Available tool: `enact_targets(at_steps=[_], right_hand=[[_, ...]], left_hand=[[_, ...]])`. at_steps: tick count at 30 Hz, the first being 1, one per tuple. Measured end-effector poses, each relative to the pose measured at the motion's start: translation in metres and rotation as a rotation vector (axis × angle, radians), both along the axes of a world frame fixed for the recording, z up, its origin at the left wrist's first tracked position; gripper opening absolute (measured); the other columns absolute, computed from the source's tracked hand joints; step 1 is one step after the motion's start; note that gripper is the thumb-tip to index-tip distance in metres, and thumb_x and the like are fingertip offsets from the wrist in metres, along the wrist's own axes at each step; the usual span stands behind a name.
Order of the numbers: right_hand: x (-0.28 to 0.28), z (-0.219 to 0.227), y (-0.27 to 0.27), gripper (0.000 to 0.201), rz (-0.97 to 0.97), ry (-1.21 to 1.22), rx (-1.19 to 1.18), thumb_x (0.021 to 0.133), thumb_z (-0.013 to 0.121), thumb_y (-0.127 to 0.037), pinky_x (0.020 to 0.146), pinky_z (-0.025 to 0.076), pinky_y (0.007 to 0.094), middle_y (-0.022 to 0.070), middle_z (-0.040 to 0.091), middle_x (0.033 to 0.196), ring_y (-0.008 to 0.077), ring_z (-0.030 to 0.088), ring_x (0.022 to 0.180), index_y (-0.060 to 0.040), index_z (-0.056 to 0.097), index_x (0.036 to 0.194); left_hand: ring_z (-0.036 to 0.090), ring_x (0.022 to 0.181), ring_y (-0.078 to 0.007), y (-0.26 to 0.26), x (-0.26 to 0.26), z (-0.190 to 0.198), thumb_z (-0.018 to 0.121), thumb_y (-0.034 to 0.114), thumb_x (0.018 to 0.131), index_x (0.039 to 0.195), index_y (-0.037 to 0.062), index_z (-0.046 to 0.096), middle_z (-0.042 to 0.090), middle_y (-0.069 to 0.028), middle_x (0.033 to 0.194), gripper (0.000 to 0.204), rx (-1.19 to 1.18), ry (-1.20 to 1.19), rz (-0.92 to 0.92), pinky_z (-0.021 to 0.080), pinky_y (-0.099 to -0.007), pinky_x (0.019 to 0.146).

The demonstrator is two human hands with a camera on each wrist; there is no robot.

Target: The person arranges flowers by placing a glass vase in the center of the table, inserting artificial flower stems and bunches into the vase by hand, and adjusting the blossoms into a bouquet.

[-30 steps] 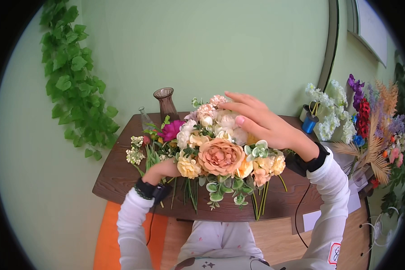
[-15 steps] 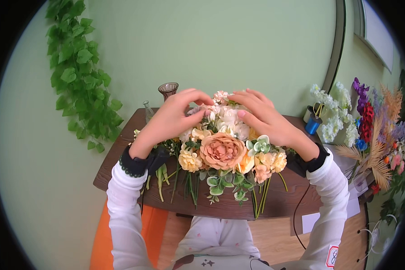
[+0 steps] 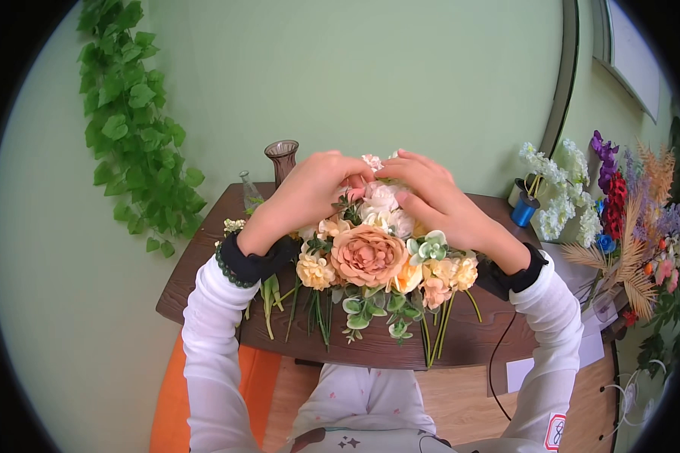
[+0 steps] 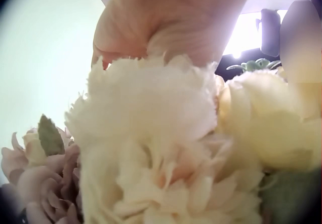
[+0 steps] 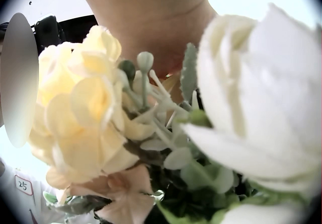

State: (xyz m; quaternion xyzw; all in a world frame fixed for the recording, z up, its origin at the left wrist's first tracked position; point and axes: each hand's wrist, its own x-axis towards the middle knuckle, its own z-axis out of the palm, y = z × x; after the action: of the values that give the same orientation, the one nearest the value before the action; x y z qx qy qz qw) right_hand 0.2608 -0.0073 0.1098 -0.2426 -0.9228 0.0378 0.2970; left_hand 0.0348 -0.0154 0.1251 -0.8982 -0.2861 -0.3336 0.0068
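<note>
A bouquet of artificial flowers with a large peach bloom [image 3: 368, 256] lies on a dark wooden table [image 3: 204, 283]. At its upper left, my left hand [image 3: 304, 190] bends its fingers down among pale blooms; whether they grip one is hidden. That hand rises behind a blurred cream bloom [image 4: 146, 103] in the left wrist view. My right hand [image 3: 442, 208] rests over the upper right of the bouquet, fingers extended and slightly bent, their tips close to the left hand's. The right wrist view shows a yellow bloom [image 5: 80, 108] and a white bloom [image 5: 261, 98] before the right hand.
A brown glass vase [image 3: 282, 160] and a small clear bottle [image 3: 249, 190] stand at the back left. Cut stems [image 3: 269, 306] lie at the front left. On the right are a blue spool [image 3: 523, 210] and more flowers [image 3: 616, 200]; green vines [image 3: 128, 121] hang at left.
My left hand has risen from the stems at the bouquet's lower left to its top, then shifted right toward my right hand. The right hand stays over the bouquet's upper right.
</note>
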Motion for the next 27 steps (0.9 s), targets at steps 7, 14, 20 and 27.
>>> enact_targets(at_steps=[7, 14, 20, 27], right_hand=[[-0.002, 0.001, -0.003, 0.036, -0.022, 0.03, -0.04, 0.087, 0.039, -0.019, 0.104, 0.018, 0.0448, 0.0125, 0.045, 0.124, 0.0336, 0.027, 0.128, -0.0076, 0.043, 0.12], [-0.002, 0.001, -0.005, 0.036, -0.033, 0.018, -0.06, 0.087, 0.039, -0.019, 0.104, 0.019, 0.0458, 0.0124, 0.046, 0.124, 0.0338, 0.026, 0.129, -0.0064, 0.042, 0.121], [-0.003, 0.002, -0.005, 0.034, -0.004, 0.078, -0.058, 0.088, 0.039, -0.021, 0.103, 0.021, 0.0444, 0.0126, 0.046, 0.125, 0.0337, 0.028, 0.128, -0.0051, 0.045, 0.118], [-0.003, 0.009, -0.012, 0.025, 0.068, 0.135, 0.092, 0.084, 0.05, -0.02, 0.097, 0.03, 0.0415, 0.0117, 0.052, 0.115, 0.0306, 0.042, 0.112, -0.0064, 0.056, 0.103]], left_hand=[[0.057, 0.075, -0.0176, -0.001, 0.002, -0.005, 0.06, -0.005, 0.074, 0.097, 0.0028, 0.053, 0.058, -0.0065, 0.077, 0.026, -0.147, -0.069, 0.006, 0.045, -0.0294, 0.067], [0.057, 0.075, -0.0182, -0.003, -0.002, -0.008, 0.057, -0.004, 0.075, 0.097, 0.0018, 0.052, 0.056, -0.008, 0.084, 0.023, -0.036, -0.093, 0.011, 0.045, -0.0287, 0.068], [0.054, 0.079, -0.0169, -0.004, -0.005, -0.01, 0.055, -0.002, 0.078, 0.096, 0.0025, 0.054, 0.055, -0.0076, 0.085, 0.018, -0.001, -0.157, 0.036, 0.044, -0.0286, 0.071], [0.053, 0.086, -0.0156, -0.005, -0.029, -0.004, 0.057, 0.001, 0.075, 0.094, 0.0012, 0.056, 0.058, -0.0046, 0.092, 0.019, -0.121, -0.162, 0.066, 0.043, -0.0295, 0.076]])
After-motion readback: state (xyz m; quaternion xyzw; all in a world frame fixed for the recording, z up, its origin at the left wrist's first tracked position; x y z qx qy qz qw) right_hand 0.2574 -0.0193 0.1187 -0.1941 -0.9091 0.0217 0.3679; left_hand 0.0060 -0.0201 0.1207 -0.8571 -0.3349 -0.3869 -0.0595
